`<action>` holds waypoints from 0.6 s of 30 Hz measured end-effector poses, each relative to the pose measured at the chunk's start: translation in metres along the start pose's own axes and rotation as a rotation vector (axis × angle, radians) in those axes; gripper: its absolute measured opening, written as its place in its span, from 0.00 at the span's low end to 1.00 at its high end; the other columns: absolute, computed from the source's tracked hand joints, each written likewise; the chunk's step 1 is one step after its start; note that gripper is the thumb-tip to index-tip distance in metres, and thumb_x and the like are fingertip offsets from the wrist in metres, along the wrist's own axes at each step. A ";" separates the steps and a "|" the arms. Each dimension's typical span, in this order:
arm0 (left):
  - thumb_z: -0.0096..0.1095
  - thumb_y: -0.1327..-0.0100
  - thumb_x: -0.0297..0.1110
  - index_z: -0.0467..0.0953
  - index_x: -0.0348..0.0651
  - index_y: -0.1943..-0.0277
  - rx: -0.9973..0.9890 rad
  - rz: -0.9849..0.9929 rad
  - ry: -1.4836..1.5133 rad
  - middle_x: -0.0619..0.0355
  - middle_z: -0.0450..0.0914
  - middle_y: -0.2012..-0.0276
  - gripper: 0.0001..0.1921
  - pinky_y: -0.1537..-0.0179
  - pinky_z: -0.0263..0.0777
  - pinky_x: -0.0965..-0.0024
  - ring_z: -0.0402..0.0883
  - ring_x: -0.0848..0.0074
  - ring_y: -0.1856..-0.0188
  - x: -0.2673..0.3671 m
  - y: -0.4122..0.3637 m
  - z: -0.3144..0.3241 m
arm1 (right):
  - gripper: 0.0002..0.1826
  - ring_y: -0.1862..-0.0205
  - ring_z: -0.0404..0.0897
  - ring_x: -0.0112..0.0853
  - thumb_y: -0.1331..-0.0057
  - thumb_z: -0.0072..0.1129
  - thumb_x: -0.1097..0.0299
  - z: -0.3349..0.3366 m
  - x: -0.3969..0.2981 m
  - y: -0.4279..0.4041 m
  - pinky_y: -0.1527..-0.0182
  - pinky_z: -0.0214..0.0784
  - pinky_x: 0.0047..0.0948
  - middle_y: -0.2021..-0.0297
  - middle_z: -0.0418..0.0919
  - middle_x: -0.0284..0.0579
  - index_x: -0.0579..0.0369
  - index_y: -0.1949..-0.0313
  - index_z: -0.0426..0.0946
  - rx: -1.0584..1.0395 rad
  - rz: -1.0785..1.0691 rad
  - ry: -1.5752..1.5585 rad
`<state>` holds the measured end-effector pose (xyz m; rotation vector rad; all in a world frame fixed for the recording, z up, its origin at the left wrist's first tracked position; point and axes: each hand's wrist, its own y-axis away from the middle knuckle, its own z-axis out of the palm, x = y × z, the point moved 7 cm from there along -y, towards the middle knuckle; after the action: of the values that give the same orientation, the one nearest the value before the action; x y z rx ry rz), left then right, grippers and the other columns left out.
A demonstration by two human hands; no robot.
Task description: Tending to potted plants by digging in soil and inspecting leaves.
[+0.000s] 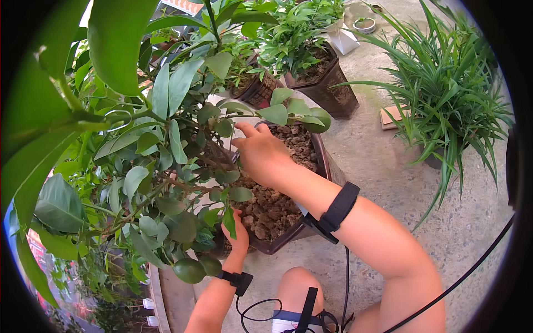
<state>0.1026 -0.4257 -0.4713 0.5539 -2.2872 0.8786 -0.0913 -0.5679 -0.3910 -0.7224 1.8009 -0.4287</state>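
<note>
A leafy citrus plant with green fruit (189,270) rises from a square brown pot (270,247) filled with crumbly soil (270,210). My right hand (262,156) is over the pot's far part, beside the stems, its fingertips partly behind foliage; whether they grip anything is unclear. Low at the pot's near left edge is my left hand (237,233), its fingers mostly hidden by leaves and the pot. Each wrist wears a black strap.
Two more potted plants (329,87) (262,89) stand behind the pot. A spiky long-leaved plant (445,95) is at the right, near a small tan block (393,117). Black cables (458,279) run by my arms. Large leaves (116,45) hang close at the upper left.
</note>
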 end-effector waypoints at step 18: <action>0.42 0.38 0.40 0.65 0.35 0.78 0.008 -0.065 0.300 0.67 0.57 0.86 0.17 0.80 0.47 0.79 0.52 0.86 0.82 -0.027 -0.005 0.002 | 0.04 0.71 0.71 0.46 0.54 0.50 0.73 0.028 0.010 -0.040 0.68 0.63 0.38 0.79 0.72 0.51 0.60 0.78 0.70 0.392 0.065 -0.213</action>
<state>0.1244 -0.4262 -0.4883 0.4626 -1.9857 0.8762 -0.0568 -0.6027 -0.3838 -0.4166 1.4771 -0.6155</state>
